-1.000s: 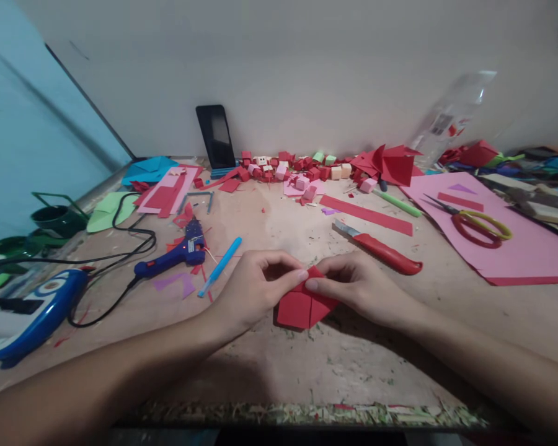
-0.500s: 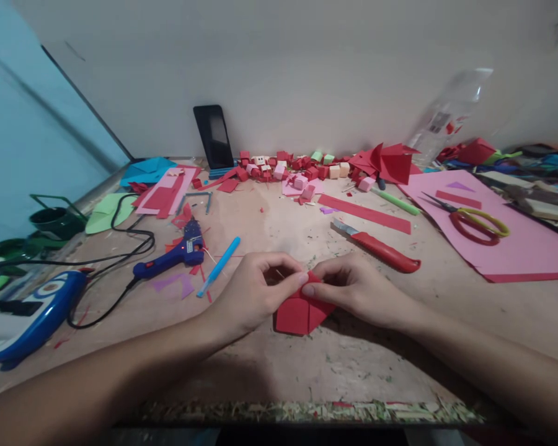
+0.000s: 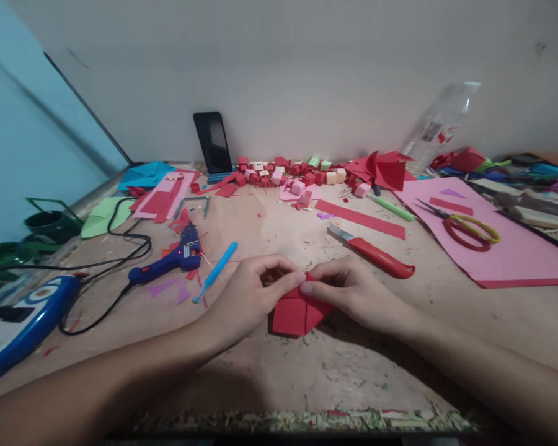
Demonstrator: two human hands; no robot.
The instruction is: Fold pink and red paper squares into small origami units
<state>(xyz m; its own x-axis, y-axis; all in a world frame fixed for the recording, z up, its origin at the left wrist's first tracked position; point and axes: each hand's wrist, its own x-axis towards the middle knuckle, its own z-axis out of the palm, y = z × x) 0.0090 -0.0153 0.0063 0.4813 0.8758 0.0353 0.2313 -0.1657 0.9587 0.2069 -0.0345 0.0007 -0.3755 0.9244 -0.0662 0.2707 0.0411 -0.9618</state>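
A folded piece of red paper [image 3: 297, 316] lies on the worn table [image 3: 307, 365] in front of me. My left hand [image 3: 251, 297] pinches its upper edge from the left with fingers curled. From the right, my right hand [image 3: 348, 291] pinches the same edge, and the fingertips of both hands meet over the fold. The top part of the paper is hidden under my fingers.
A blue glue gun [image 3: 172, 261] with its black cord, a light blue tool [image 3: 216, 270], a red-handled knife [image 3: 376, 257], scissors [image 3: 465, 226] on pink paper [image 3: 506, 254], a black phone [image 3: 211, 142], several small paper cubes [image 3: 297, 173] and a plastic bottle [image 3: 441, 124] surround me.
Both hands stay pinched on the red paper with almost no shift. The camera has tilted a little, so everything sits slightly differently in the picture.
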